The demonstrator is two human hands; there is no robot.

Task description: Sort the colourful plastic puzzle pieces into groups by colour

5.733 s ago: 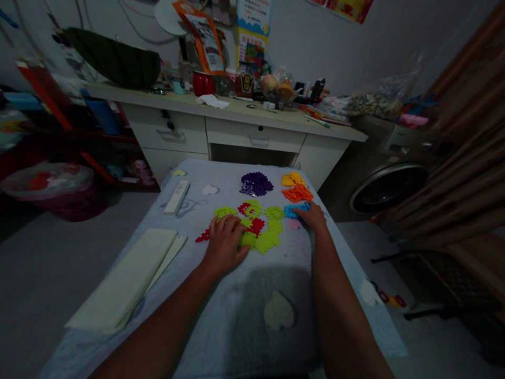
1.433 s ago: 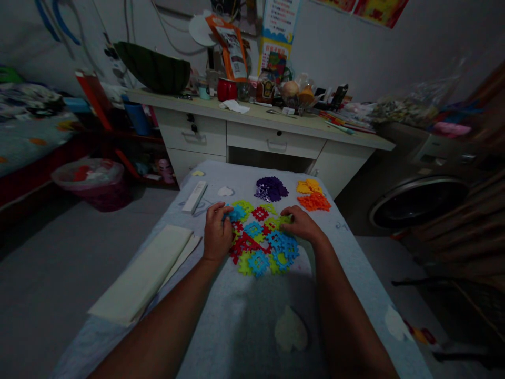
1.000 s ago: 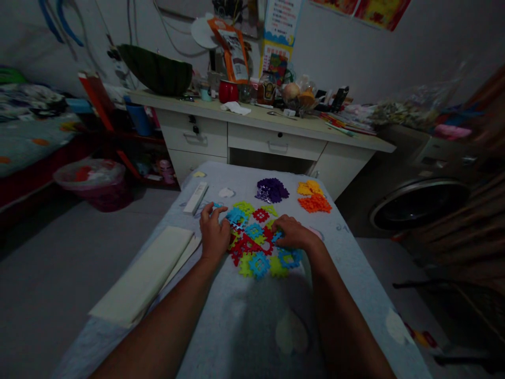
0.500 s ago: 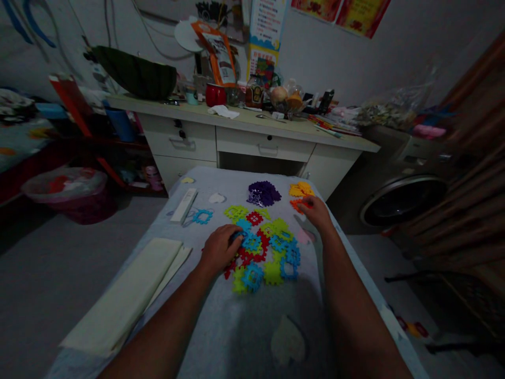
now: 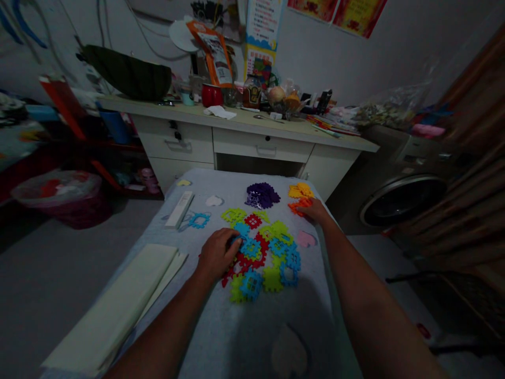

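Some orange pcs. partly under R grip

The mixed pieces are lime, red and blue, the cloth pale blue (heart-patterned).

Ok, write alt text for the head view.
A person's left hand touches a heap of green, red and blue toothed pieces on a cloth-covered table; the right hand touches an orange pile. A yellow pile and a purple pile lie beyond the heap.
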